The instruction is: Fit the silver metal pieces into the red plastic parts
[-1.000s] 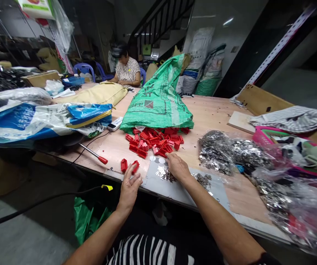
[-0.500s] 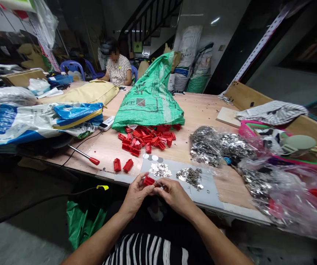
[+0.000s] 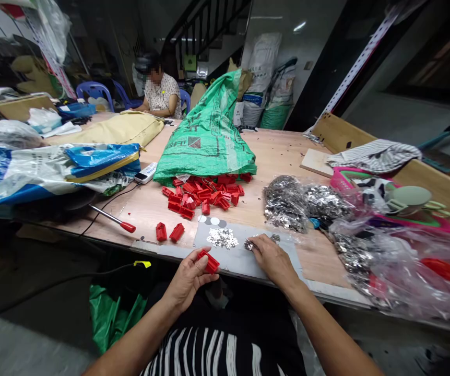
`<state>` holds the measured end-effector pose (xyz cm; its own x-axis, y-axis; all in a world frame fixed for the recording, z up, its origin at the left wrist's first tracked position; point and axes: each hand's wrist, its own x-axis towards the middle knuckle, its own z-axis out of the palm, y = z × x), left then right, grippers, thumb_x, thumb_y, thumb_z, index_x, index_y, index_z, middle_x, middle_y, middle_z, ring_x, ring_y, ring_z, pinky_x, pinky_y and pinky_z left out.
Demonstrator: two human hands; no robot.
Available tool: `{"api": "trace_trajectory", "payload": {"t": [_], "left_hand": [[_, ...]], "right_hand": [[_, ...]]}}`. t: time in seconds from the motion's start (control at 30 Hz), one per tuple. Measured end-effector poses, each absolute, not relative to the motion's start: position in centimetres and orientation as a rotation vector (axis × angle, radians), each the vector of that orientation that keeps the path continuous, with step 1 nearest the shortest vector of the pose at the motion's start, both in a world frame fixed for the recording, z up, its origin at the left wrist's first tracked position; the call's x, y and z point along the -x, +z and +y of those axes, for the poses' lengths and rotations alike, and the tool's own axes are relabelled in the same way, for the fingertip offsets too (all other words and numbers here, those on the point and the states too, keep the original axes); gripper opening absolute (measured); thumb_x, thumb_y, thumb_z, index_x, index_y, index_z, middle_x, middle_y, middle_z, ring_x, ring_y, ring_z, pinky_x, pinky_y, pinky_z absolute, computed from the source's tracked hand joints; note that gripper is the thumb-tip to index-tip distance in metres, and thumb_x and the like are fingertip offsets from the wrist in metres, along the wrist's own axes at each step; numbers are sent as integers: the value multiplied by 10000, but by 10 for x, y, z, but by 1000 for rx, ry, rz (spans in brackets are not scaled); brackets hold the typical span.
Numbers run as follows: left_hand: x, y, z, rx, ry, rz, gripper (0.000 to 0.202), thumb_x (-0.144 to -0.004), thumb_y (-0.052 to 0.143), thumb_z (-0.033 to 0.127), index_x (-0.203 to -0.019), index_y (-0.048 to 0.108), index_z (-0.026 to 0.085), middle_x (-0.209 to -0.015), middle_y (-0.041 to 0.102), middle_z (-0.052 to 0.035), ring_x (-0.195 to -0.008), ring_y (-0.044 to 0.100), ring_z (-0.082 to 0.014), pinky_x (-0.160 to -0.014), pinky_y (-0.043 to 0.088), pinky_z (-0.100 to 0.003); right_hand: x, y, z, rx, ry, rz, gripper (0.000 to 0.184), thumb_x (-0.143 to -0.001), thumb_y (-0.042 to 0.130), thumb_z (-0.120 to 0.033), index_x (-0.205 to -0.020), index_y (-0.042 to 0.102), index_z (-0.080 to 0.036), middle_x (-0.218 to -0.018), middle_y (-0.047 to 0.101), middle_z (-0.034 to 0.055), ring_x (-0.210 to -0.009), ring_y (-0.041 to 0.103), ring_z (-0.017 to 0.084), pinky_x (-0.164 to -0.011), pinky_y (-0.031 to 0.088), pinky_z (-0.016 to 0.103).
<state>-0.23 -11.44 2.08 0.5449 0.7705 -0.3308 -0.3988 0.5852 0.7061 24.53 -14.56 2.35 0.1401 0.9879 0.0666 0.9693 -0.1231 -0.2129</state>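
Observation:
My left hand [image 3: 190, 275] is closed around a red plastic housing [image 3: 210, 262], its hollow side showing, just over the table's front edge. My right hand [image 3: 274, 259] reaches down onto the pile of darker metal pieces [image 3: 249, 245], fingertips drawn together among them and covering most of the pile. Whether a piece is between those fingers is hidden. Left of that lies a pile of shiny flat metal pieces [image 3: 222, 238] on a grey sheet [image 3: 235, 263]. Two loose red housings, one of them the nearer-right housing [image 3: 177, 232], lie apart from the larger red heap [image 3: 193, 194].
Behind the heap stands a green woven sack [image 3: 205, 151]. Plastic bags of metal pieces [image 3: 285, 203] and a pink basket [image 3: 338, 180] fill the right side. A red-tipped lever [image 3: 127, 226] juts out at left. Across the table sits another person [image 3: 162, 96].
My right hand has left the red housing and moved right onto the darker metal pile. My left hand keeps the housing, now turned more open to view. The camera view has shifted slightly.

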Motion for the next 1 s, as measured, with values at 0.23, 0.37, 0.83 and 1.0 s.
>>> {"api": "trace_trajectory", "payload": {"t": [0.23,0.37,0.83,1.0], "left_hand": [[4,27,-112,-517,699,643,471,-794,690,295,-1220,536,164,-875,675,-64,-798,689,-183,-746,533,-286],[5,28,-112,-476,699,626,487,-768,718,237,-1217,543,167,-896,677,-57,-789,689,-171,-749,532,-275],[5,20,-111,-472,696,660,530,-767,720,255,-1248,520,160,-843,678,-51,-777,692,-170,-745,542,-276],[0,19,-115,-561,721,690,588,-722,759,278,-1250,527,162,-826,675,-53,-752,688,-177,-717,544,-290]], "right_hand": [[-245,29,-127,2210,211,-2039,160,-887,513,-198,-946,659,-224,-956,614,36,-822,607,163,-680,415,240],[-251,29,-122,2108,281,-1940,155,-871,518,-220,-921,664,-221,-937,645,34,-840,610,170,-722,426,252],[-258,30,-119,2174,206,-1824,199,-868,489,-168,-995,637,-210,-1027,682,36,-922,622,184,-771,439,269],[-247,31,-110,2262,152,-1828,174,-881,529,-267,-1010,625,-198,-1036,670,65,-919,617,217,-719,422,284]]}}
